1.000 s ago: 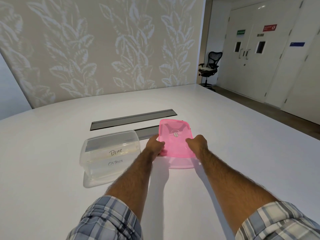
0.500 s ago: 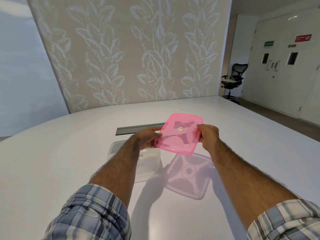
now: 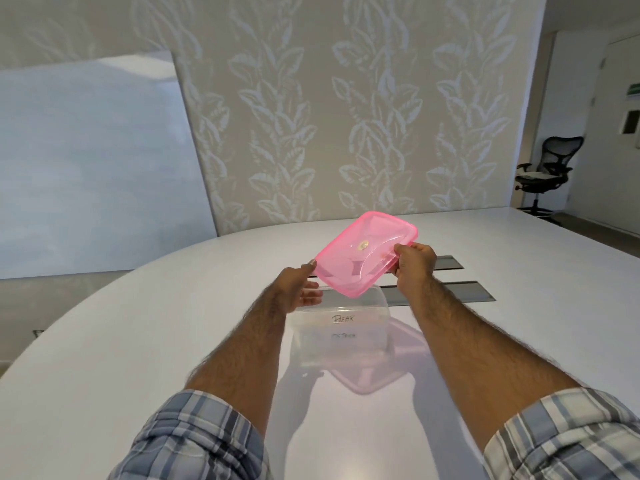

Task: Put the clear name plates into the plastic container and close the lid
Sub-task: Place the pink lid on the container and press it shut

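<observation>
Holding the translucent pink rectangular plastic lid [image 3: 367, 253] with both hands, I keep it in the air above the table, tilted, with its far right corner higher than the near left one. My right hand [image 3: 414, 265] is closed on the right short edge of the lid, with the thumb on top and the fingers below it. My left hand [image 3: 298, 289] touches the lower left edge with the thumb tip; its other fingers are curled loosely under the lid, so on this side the grip looks light and I cannot tell how firmly it presses.

Directly below the lid stands the clear rectangular plastic container [image 3: 341, 332] on the glossy white table [image 3: 138, 341], open at the top. Inside it I see the clear name plates [image 3: 343, 327]; one shows the handwritten word "BEAR", and another below it has writing too faint for me to read. The near lower edge of the lid is just above the far rim of the container, but they look apart.

A pink shadow of the lid falls on the table to the right of the container. Behind the hands two dark grey strips [image 3: 446, 292] lie flush in the table top. My rolled-up checked shirt sleeves [image 3: 194, 441] show at the bottom. Far on the right a black office chair [image 3: 543, 171] stands by the leaf-patterned wall [image 3: 346, 116].
</observation>
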Demonstrator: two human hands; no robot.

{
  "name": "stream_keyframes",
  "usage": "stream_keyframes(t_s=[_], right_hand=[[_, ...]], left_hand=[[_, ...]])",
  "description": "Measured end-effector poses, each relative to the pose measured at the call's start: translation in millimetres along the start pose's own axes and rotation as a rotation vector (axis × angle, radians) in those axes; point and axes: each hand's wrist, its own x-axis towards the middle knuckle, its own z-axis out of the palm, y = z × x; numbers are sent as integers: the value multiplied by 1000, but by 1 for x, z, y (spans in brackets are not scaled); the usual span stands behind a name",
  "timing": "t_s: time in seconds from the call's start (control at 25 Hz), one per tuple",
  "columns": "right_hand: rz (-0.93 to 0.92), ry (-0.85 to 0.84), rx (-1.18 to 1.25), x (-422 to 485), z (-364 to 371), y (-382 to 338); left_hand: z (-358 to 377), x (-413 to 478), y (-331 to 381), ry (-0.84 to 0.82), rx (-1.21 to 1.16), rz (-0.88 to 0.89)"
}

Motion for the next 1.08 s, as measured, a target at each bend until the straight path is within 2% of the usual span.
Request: stream_keyframes(t_s=[0.16,0.48,0.6,0.68,0.88,1.08], right_hand=[[12,-1,62,-22,40,17],[-7,-41,0,-61,76,44],[-19,22,-59,-62,63,44],[-29,61,-153,-60,50,43],[5,19,-510,-53,20,45],[-51,42,-821,-29,8,45]], left_hand=[[-40,-7,0,-91,-34,-101],[-87,9,7,-79,-8,-47],[-98,13,6,-135,73,-25],[-104,13,5,-153,138,-16],[-105,21,-5,-112,203,-30],[-82,36,-15,-55,295,-31]])
